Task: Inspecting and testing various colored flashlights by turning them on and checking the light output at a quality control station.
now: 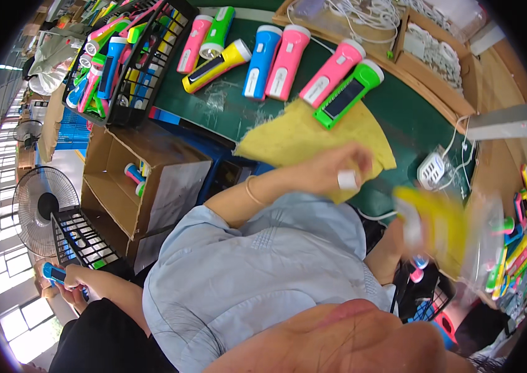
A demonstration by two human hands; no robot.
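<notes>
My left hand (341, 169) is over the yellow cloth (313, 140), near the bench's front edge. Its fingers are curled and slightly blurred; a small white patch shows at the thumb, and whatever they may hold is hidden. My right hand (407, 229) is smeared by motion to the right of my body. It grips a blurred yellow flashlight (440, 227), with clear plastic (484, 242) beside it. A green flashlight (350, 94) and a pink flashlight (333, 73) lie at the cloth's far edge. More pink, blue, yellow and green flashlights lie farther left on the green bench (214, 115).
A black basket (151, 68) full of flashlights stands at the far left, a cardboard box (145, 168) below it. White cables (363, 18) fill trays behind. A white power strip (432, 171) lies right. Another person's hand (77, 283) holds a blue flashlight near a fan (46, 208).
</notes>
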